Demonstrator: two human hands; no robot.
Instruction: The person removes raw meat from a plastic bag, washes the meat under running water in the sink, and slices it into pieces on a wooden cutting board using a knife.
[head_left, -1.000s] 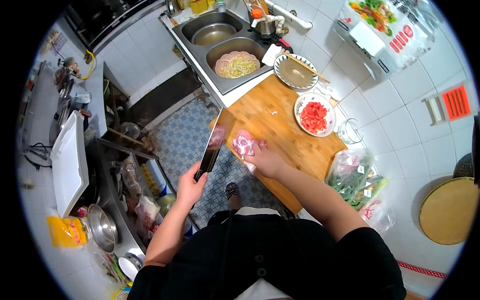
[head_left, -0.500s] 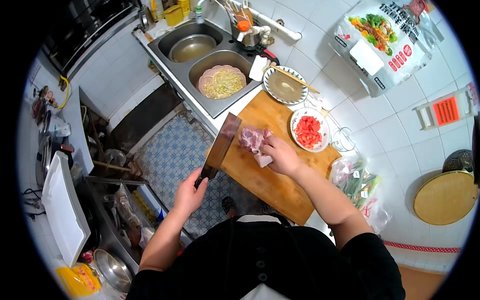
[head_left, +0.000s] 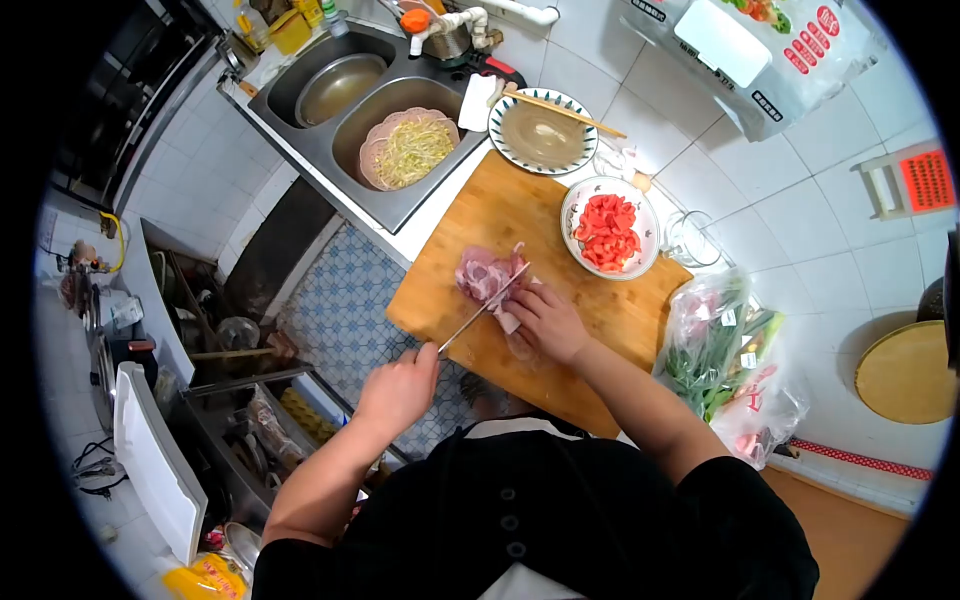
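1. Raw meat (head_left: 480, 272) lies on the wooden cutting board (head_left: 600, 350), twd its L side; a paler strip of it runs by your R fingers.
2. Cleaver (head_left: 483, 308) sits edge-on across the meat, blade a thin diag. line, tip pointing up & R. Can't tell how deep it's in.
3. Your L hand (head_left: 398, 388) is wrapped tight round the cleaver handle, mostly hidden.
4. Your R hand (head_left: 543, 318) is on the meat just R of the blade, fingers fwd & close tog.; can't tell if the thumb pinches.
5. White bowl (head_left: 570, 215) w/ cut red pieces (head_left: 607, 233) is on the board, up & R of your R hand.
6. Beyond the board: rimmed plate (head_left: 545, 168), chopsticks (head_left: 590, 118) across it.
7. R of the board: clear bag of greens (head_left: 710, 340), glass (head_left: 690, 240) nr it.
8. Up L: dbl sink (head_left: 385, 215); nearer basin has a pink bowl (head_left: 370, 160) of bean sprouts (head_left: 413, 150).
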